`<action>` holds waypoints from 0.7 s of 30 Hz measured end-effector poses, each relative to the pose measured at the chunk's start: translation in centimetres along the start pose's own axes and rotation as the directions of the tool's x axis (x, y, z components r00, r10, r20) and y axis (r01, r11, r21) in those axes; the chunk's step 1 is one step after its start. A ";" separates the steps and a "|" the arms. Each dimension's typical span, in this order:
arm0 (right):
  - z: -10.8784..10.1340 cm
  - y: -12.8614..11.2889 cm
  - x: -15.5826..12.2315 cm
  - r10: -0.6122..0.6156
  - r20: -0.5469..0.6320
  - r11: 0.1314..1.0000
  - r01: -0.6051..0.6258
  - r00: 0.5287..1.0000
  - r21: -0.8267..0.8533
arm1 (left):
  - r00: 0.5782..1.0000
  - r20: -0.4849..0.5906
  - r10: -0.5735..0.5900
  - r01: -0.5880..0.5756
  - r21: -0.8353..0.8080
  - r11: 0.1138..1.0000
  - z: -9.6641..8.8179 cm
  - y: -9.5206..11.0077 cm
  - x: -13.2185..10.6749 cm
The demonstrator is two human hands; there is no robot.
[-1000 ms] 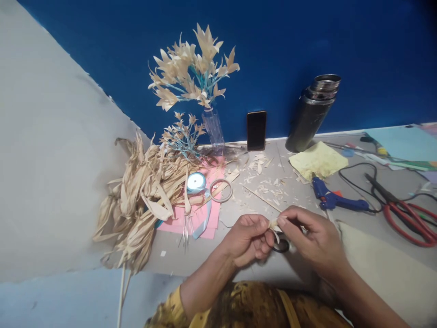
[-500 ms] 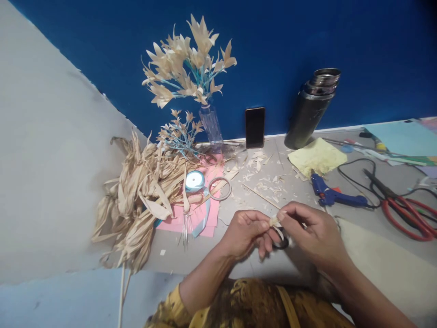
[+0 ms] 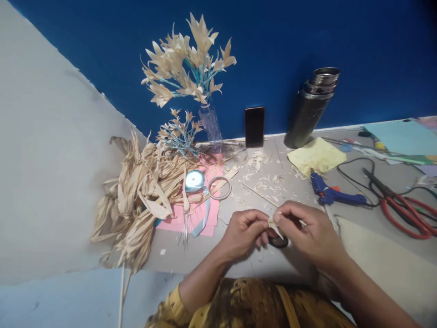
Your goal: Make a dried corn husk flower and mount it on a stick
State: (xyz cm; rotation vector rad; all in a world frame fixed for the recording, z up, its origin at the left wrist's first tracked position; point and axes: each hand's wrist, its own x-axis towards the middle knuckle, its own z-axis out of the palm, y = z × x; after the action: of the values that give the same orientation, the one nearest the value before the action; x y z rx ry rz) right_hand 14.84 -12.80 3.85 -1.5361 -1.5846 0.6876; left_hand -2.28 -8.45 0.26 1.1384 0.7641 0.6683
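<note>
Close to the table's front edge, my left hand and my right hand meet fingertip to fingertip. Between them they pinch a small pale piece of corn husk, its pointed end hanging down. The fingers cover most of it. Just below lies a dark ring-shaped thing, partly hidden by the fingers, so its kind is unclear. A thin stick and scattered husk scraps lie beyond my hands.
Left: dried corn husks, pink paper, a ribbon spool, a grey ring and husk flowers in a clear bottle. Back: a phone and flask. Right: a blue glue gun and red-handled scissors.
My right fingertips have shifted slightly left over the husk piece, and its pointed end shows more clearly below them. My left fingers have curled in a little. The other things stay put.
</note>
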 end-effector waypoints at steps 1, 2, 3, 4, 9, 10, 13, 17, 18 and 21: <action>0.0 0.0 0.1 -0.026 0.007 0.999 0.026 1.000 -0.019 | 1.000 0.009 0.013 -0.014 0.037 0.999 -0.1 0.1 0.0; 0.1 0.0 0.1 -0.049 0.012 0.998 0.049 0.999 -0.038 | 0.999 0.018 0.032 -0.034 0.082 0.996 -0.3 0.3 0.0; 0.1 0.0 0.2 -0.068 0.016 0.996 0.069 0.998 -0.053 | 0.998 0.025 0.055 -0.057 0.132 0.990 -0.4 0.5 0.0; 0.0 -0.1 0.3 -0.081 0.025 0.995 0.082 0.996 -0.061 | 0.997 0.028 0.078 -0.082 0.181 0.980 -0.5 0.6 0.0; -1.4 -0.9 1.3 -0.046 0.091 0.998 0.041 0.995 0.048 | 0.981 -0.091 0.170 -0.145 0.235 0.961 -1.0 0.6 -0.1; -1.7 -1.0 1.7 -0.037 0.095 0.997 0.031 0.995 0.066 | 0.974 -0.133 0.185 -0.154 0.214 0.965 -1.1 0.6 -0.1; -2.2 -1.2 2.7 -0.051 0.090 0.997 0.045 0.995 0.063 | 0.935 -0.246 0.257 -0.213 0.193 0.958 -1.4 0.9 0.1; -1.2 -0.9 3.7 -0.048 0.180 0.991 0.025 0.983 0.129 | 0.892 -0.274 0.359 -0.292 0.257 0.921 -1.6 1.9 0.6; -0.9 -0.7 3.9 -0.035 0.217 0.986 -0.003 0.975 0.169 | 0.891 -0.268 0.366 -0.297 0.264 0.918 -1.5 2.1 0.7; -0.2 0.1 3.9 0.017 0.281 0.958 -0.096 0.960 0.271 | 0.902 -0.258 0.346 -0.288 0.237 0.928 -1.5 2.4 1.1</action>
State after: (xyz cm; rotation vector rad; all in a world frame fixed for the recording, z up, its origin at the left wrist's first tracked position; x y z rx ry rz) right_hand 15.31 -8.95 4.58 -1.3201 -1.5643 1.1512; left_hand -3.02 -6.10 2.02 1.3771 0.9206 1.0775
